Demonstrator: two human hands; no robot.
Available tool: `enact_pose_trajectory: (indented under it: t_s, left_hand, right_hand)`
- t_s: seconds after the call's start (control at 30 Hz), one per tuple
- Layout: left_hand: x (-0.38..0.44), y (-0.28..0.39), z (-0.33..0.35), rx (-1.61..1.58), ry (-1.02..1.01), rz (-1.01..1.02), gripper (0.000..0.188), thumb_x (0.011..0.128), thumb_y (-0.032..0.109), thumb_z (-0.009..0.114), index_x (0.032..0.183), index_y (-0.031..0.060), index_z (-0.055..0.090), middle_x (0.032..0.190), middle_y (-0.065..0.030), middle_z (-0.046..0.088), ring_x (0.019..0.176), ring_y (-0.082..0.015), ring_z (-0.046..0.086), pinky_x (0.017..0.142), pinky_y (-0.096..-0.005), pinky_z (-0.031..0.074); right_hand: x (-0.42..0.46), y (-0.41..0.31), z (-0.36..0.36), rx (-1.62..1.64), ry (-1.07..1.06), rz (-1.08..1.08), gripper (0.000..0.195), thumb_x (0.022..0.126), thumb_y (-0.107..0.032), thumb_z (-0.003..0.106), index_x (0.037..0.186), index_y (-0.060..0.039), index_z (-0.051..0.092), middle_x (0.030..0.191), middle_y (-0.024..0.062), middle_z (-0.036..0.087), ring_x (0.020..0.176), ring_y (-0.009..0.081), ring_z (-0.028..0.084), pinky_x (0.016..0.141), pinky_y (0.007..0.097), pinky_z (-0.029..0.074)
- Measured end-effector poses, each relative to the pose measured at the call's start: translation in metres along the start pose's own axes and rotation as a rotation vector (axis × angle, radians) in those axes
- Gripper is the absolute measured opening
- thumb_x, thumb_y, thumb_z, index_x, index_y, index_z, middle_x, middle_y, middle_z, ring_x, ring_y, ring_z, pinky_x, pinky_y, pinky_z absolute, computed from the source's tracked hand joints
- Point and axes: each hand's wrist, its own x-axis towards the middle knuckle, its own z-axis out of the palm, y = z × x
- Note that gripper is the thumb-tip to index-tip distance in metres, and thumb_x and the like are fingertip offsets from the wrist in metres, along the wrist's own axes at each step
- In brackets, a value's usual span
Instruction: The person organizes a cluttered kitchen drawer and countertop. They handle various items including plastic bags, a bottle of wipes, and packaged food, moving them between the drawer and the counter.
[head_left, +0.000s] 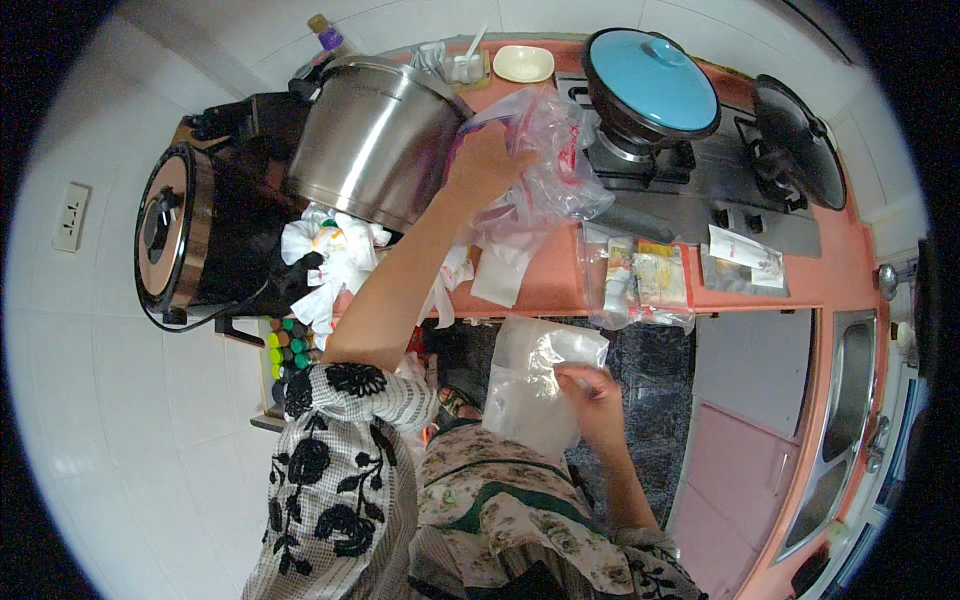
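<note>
My left hand (484, 161) reaches over the counter into a bundle of clear plastic bags (559, 176) with red print, beside a large stainless steel pot (375, 142). Plastic covers part of its fingers, so their grip is hidden. In front of my body, my right hand (592, 397) pinches an open-looking, flat clear plastic bag (525, 375) between thumb and fingers. That bag hangs below the counter edge, over the floor. A white sheet (499, 274) lies under the bundle at the counter's front.
A gas stove (705, 180) bears a blue-lidded pan (652, 79); a dark lid (799, 142) leans behind it. Packets in clear plastic (641, 281) overhang the counter edge. Crumpled white bags (337, 255) and a rice cooker (176, 232) are left; a double sink (836, 420) is right.
</note>
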Motion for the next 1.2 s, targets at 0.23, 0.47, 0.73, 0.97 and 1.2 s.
enact_pose_trajectory:
  t_s: [0.23,0.47,0.73,0.97,1.2]
  left_hand:
    - [-0.091,-0.03,-0.051,-0.224,0.314,0.036,0.017,0.076,0.013,0.065,0.087,0.0017,0.062,0.07,-0.0068,0.064,0.059,-0.0122,0.06,0.055,-0.026,0.047]
    - [-0.299,-0.222,-0.136,-0.553,0.576,-0.75,0.011,0.08,0.009,0.058,0.072,0.0005,0.058,0.06,-0.0005,0.055,0.051,-0.0051,0.047,0.046,-0.0196,0.037]
    - [-0.421,-0.379,0.006,-0.851,0.314,-1.296,0.022,0.075,0.017,0.065,0.081,-0.0044,0.06,0.067,-0.0087,0.059,0.055,-0.0148,0.057,0.049,-0.0279,0.047]
    - [-0.385,-0.432,0.107,-0.557,0.096,-1.357,0.071,0.068,0.042,0.071,0.111,-0.0096,0.045,0.088,-0.0144,0.06,0.072,-0.0226,0.06,0.063,-0.0303,0.051]
    - [-0.381,-0.457,0.157,-0.388,-0.202,-1.561,0.116,0.049,0.074,0.062,0.126,-0.0049,0.028,0.124,-0.0261,0.038,0.119,-0.0382,0.035,0.098,-0.0469,0.027]
  right_hand:
    - [0.005,-0.008,0.008,-0.139,-0.046,0.034,0.018,0.073,0.0,0.064,0.09,-0.0045,0.064,0.091,0.0061,0.063,0.086,0.0142,0.056,0.075,0.0245,0.043]
    - [0.022,-0.015,0.06,-0.222,-0.31,0.112,0.023,0.071,-0.002,0.065,0.094,-0.0033,0.063,0.097,0.0061,0.061,0.092,0.0157,0.054,0.082,0.0268,0.04]
    - [0.029,-0.038,0.175,-0.348,-0.615,0.117,0.026,0.069,-0.003,0.065,0.095,-0.0041,0.063,0.098,0.0072,0.06,0.093,0.0175,0.053,0.083,0.0281,0.04]
    - [0.009,-0.038,0.246,-0.396,-0.687,0.165,0.03,0.067,-0.005,0.066,0.096,-0.0072,0.063,0.098,0.0086,0.06,0.093,0.0207,0.055,0.083,0.0305,0.042]
    - [-0.001,-0.008,0.268,-0.412,-0.669,0.233,0.03,0.067,-0.004,0.066,0.097,-0.0069,0.063,0.099,0.0092,0.061,0.093,0.0211,0.055,0.083,0.0309,0.042]
